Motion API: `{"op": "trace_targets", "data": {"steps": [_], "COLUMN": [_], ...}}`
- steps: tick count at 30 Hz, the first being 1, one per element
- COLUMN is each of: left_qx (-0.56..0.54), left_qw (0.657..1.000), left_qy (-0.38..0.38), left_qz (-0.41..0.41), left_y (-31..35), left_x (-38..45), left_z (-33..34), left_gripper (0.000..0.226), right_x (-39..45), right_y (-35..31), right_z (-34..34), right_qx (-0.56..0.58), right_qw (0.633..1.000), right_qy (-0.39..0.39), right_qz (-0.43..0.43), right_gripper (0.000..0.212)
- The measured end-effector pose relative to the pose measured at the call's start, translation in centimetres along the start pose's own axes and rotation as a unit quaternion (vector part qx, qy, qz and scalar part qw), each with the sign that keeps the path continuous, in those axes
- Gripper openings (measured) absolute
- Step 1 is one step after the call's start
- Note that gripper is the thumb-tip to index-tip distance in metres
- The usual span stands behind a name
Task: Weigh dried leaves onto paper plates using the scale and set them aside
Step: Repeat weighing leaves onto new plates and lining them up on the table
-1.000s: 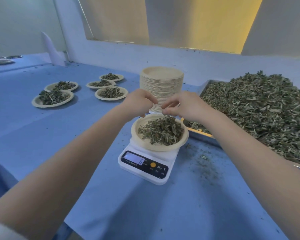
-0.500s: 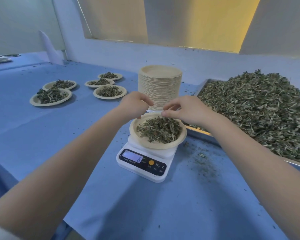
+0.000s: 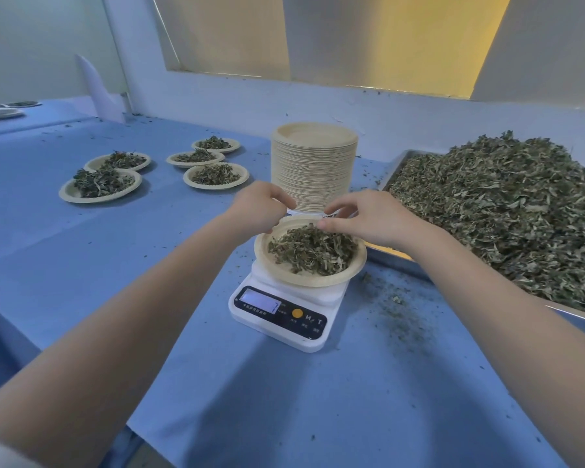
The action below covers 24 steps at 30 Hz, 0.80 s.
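Observation:
A white digital scale (image 3: 284,319) stands on the blue table and carries a paper plate (image 3: 318,282) with a small heap of dried leaves (image 3: 313,249). My left hand (image 3: 260,207) hovers over the plate's far left rim with its fingers curled under; whether it holds anything is hidden. My right hand (image 3: 362,217) is over the far right side, thumb and forefinger apart, the thumb tip touching the leaves. Just behind both hands rises a tall stack of empty paper plates (image 3: 313,170).
A metal tray (image 3: 397,160) piled high with dried leaves (image 3: 504,214) fills the right side. Several filled plates (image 3: 100,185) (image 3: 216,175) sit at the back left. Leaf crumbs (image 3: 399,312) lie to the right of the scale. A white wall runs behind.
Thumb and forefinger of my right hand, pinched together before, have parted over the plate. The digit on the scale display has changed. My left hand has barely moved.

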State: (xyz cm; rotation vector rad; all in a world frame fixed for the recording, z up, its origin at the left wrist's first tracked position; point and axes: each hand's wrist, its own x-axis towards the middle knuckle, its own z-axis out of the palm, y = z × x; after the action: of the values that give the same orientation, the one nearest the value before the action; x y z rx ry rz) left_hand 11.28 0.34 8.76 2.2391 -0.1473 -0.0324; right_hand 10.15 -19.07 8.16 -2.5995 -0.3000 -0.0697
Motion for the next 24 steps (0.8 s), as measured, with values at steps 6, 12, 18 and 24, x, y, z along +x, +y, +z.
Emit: {"op": "trace_targets", "data": {"steps": [6, 12, 18, 24], "left_qx": [-0.002, 0.048, 0.040, 0.009], "left_qw": [1.000, 0.998, 0.995, 0.998], "left_qy": [0.006, -0.014, -0.042, -0.024], "left_qz": [0.007, -0.024, -0.079, -0.065], "left_y": [0.1, -1.2, -2.5, -2.1], "left_x": [0.4, 0.9, 1.5, 1.6], "left_z": [0.2, 0.6, 1.8, 0.9], "left_gripper": [0.028, 0.031, 0.012, 0.006], "right_x": [-0.2, -1.0, -0.9, -0.4], "right_y": [0.0, 1.0, 1.5, 1.4], "right_z": [-0.4, -0.5, 1.3, 1.4], "right_qx": [-0.001, -0.014, -0.047, 0.009], "right_qw": [1.000, 0.981, 0.974, 0.983], "right_qy": [0.001, -0.189, -0.221, -0.182], "right_qz": [0.002, 0.034, 0.014, -0.007], "right_gripper": [0.056, 0.150, 0.159, 0.156]}}
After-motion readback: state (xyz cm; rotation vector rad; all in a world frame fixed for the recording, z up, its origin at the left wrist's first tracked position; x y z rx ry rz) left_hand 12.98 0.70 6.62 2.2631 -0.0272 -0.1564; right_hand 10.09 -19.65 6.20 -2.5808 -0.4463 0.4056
